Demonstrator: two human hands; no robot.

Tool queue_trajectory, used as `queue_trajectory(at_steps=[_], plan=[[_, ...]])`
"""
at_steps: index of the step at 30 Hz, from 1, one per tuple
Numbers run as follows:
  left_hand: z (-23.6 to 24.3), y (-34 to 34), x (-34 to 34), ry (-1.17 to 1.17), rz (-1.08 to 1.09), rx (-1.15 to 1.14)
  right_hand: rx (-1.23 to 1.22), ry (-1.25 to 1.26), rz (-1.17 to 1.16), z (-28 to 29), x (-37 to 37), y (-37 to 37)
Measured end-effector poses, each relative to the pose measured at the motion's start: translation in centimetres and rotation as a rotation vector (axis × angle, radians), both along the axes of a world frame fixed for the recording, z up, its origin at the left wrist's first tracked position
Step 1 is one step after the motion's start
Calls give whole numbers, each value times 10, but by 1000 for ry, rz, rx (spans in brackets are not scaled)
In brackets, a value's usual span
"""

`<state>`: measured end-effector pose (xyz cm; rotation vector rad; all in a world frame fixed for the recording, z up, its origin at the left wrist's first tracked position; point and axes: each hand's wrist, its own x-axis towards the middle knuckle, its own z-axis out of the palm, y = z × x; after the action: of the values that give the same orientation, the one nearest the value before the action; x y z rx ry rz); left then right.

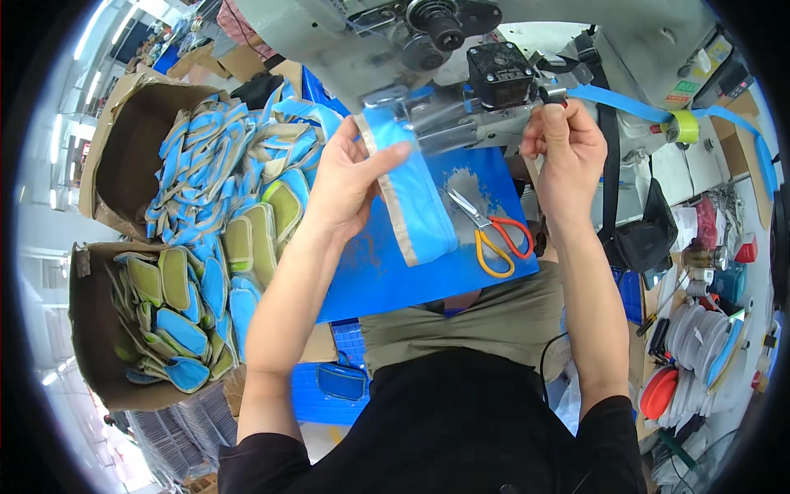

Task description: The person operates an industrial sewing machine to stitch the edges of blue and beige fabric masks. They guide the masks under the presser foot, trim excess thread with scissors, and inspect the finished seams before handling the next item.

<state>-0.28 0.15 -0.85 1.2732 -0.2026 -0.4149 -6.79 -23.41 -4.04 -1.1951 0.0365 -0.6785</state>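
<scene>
My left hand (350, 177) grips a blue fabric strip (415, 202) with a beige bound edge, thumb on top and fingers beneath. The strip's upper end lies at the sewing machine's metal parts (387, 103), and its lower end hangs over the blue work surface (374, 276). My right hand (568, 144) is closed with its fingers curled, beside a black box-shaped motor (500, 74) and a small dark fitting. What its fingertips hold is hidden. Between the hands, scissors (485, 230) with orange and red handles lie partly open on the blue surface.
At left, one carton (123, 156) stands by a heap of blue-and-beige strips (206, 165); another carton (90, 329) holds green and blue padded pieces (177, 321). Blue tape (617, 99) runs rightward past a yellow-green roller (681, 128). A cluttered bench (699, 329) is at right.
</scene>
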Motion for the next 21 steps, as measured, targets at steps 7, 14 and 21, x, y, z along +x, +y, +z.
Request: queue_trajectory(at_steps=[7,14,21], plan=[[-3,6,-7,78,16,-8,123,262,252,-4,-24,69],[-4,7,-14,-43,256,60,-158,310,235,-3,-2,84],[-22,6,-25,-368,371,118,-1022,-132,48,29,-24,94]])
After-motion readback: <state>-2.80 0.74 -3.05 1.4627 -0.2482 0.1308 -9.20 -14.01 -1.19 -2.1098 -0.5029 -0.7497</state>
